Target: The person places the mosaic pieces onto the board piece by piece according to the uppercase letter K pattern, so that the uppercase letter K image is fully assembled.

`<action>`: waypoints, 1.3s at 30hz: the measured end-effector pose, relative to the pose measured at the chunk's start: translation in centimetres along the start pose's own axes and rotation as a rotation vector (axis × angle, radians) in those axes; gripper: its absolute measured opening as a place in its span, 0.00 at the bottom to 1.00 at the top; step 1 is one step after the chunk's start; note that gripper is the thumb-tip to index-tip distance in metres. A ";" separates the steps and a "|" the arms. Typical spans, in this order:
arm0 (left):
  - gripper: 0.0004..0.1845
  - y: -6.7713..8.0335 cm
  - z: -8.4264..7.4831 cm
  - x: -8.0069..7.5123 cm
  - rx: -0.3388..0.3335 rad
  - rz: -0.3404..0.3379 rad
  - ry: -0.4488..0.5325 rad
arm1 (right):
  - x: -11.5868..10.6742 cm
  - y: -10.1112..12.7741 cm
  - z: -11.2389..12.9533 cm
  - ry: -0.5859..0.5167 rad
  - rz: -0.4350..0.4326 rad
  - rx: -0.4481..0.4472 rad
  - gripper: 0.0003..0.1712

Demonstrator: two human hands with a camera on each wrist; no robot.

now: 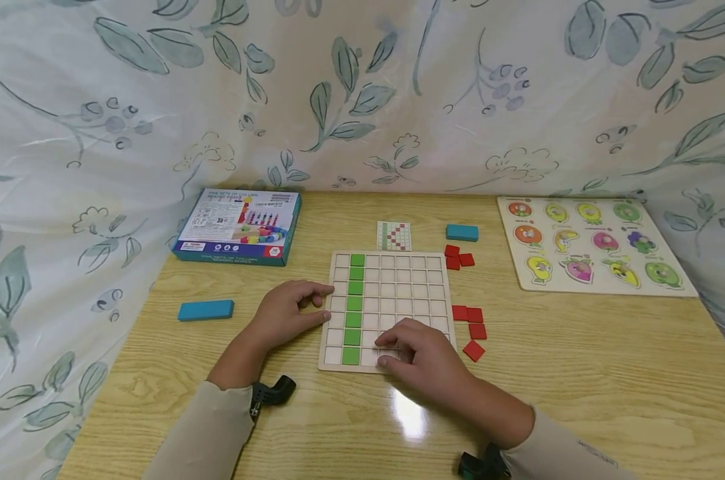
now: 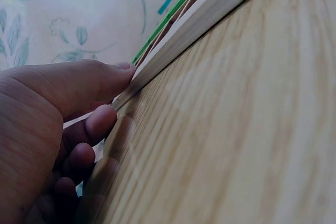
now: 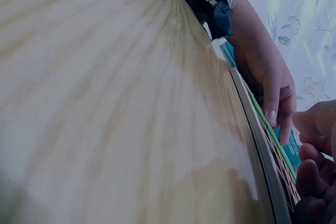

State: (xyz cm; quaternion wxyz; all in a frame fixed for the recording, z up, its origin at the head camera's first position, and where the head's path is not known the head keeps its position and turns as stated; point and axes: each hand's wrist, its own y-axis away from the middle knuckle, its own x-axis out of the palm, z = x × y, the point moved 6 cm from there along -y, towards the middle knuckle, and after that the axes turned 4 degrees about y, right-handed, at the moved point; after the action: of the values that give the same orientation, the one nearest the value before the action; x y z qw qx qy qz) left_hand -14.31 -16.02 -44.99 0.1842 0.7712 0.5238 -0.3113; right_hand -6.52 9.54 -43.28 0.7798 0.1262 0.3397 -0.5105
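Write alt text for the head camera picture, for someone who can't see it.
Two hands work at a wooden grid board on a table: the left hand rests on its left edge beside a column of green tiles, and the right hand presses fingertips on its bottom row. Loose red tiles lie to the right.

A light wood-grain desk (image 1: 578,373) carries several bystanding things. At its far left corner lies a flat blue cardboard game box (image 1: 239,227) with printed pictures of coloured beads on its lid. Nearer on the left, well apart from the box, rests a long turquoise wooden block (image 1: 205,310). A shorter turquoise wooden block (image 1: 461,232) lies toward the back, right of centre. On the far right sits a pale wooden peg puzzle (image 1: 590,244) showing rows of colourful fruit and vegetable pieces with small knobs. A white cloth printed with grey-green leaves and berries (image 1: 362,93) hangs around the desk on the back and both sides.
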 end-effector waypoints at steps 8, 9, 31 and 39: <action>0.22 0.1 0.0 0.0 0.004 -0.002 0.002 | -1.6 1.1 -1.3 0.018 -0.032 0.014 0.16; 0.22 0.1 -0.1 0.0 0.004 -0.003 0.004 | -1.9 1.2 -1.4 0.019 -0.039 0.011 0.16; 0.22 0.1 0.0 0.1 0.010 -0.002 0.009 | -9.5 3.4 -6.4 0.158 -0.139 0.195 0.15; 0.22 0.1 -0.1 0.0 0.011 0.003 0.015 | -11.5 3.5 -9.1 0.233 -0.110 0.265 0.16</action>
State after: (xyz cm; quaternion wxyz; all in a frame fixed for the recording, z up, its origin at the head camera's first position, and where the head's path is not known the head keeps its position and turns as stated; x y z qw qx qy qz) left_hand -14.22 -15.98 -44.92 0.1763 0.7753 0.5224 -0.3082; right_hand -9.98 24.21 -42.90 0.6827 0.2672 0.3640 -0.5745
